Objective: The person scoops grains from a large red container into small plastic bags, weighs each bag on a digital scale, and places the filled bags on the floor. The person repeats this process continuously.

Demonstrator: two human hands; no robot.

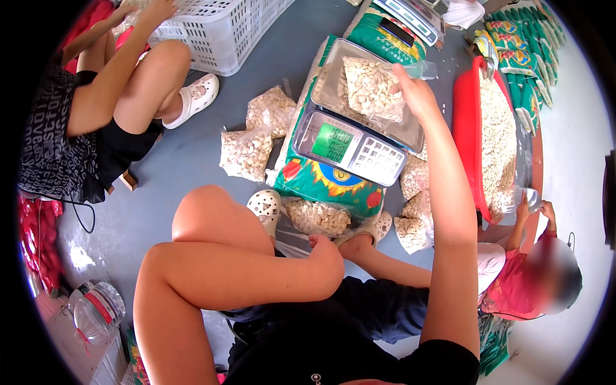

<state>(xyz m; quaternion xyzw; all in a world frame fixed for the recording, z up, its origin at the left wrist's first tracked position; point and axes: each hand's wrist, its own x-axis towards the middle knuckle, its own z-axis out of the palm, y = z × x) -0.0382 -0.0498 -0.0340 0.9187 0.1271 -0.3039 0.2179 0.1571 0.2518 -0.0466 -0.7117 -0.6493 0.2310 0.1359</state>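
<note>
My right hand (415,91) grips the right edge of a clear plastic bag of pale, flat seeds (373,86), which look like pumpkin seeds. That bag is over the metal pan (332,60) of a digital scale (351,147) with a lit green display; more seeds show beneath it. The scale rests on a full green printed sack (308,175). Low between my knees, my left hand (328,252) is curled beside the loose film of another seed bag (317,216), which lies on the floor between my feet. Most of its fingers are hidden, so its hold is unclear.
Filled seed bags lie left (246,151) and right (411,226) of the sack. Right stands a red tub (464,139) of seeds, where a co-worker holds a clear container (532,199). Another person sits left by a white crate (211,38). A second scale (418,19) stands beyond.
</note>
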